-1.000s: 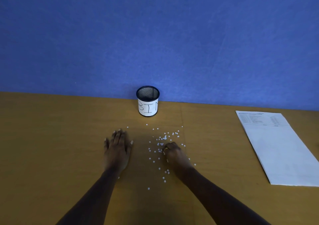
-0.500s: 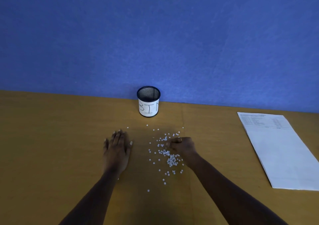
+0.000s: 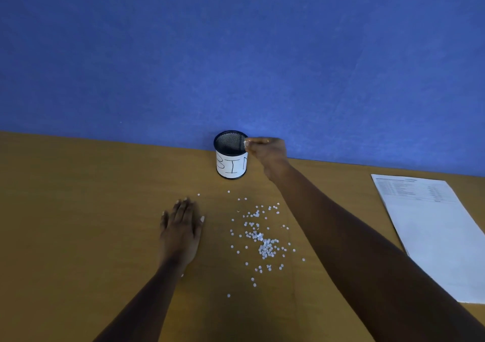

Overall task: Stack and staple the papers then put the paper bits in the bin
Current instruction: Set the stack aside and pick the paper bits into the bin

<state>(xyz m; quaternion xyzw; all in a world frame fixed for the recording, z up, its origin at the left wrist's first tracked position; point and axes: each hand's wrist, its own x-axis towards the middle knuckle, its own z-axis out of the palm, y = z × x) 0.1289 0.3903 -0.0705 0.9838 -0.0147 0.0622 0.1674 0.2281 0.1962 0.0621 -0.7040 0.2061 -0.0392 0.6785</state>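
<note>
A black mesh cup with a white label reading BIN (image 3: 231,158) stands at the back of the wooden desk against the blue wall. My right hand (image 3: 266,149) is stretched out to the bin's right rim, fingers pinched together on a few white paper bits. Many small round white paper bits (image 3: 262,239) lie scattered on the desk in front of the bin, thickest in a small heap near the middle. My left hand (image 3: 181,229) rests flat on the desk, palm down, left of the bits. The stack of white papers (image 3: 435,231) lies on the right.
The blue partition wall (image 3: 236,53) runs along the back edge of the desk (image 3: 78,223). The paper stack reaches past the right edge of the view. A single bit lies near my left wrist.
My right hand pinched bits from the pile, then rose and reached forward to the bin's right rim. The bits were pushed into a tighter heap. My left hand has stayed flat.
</note>
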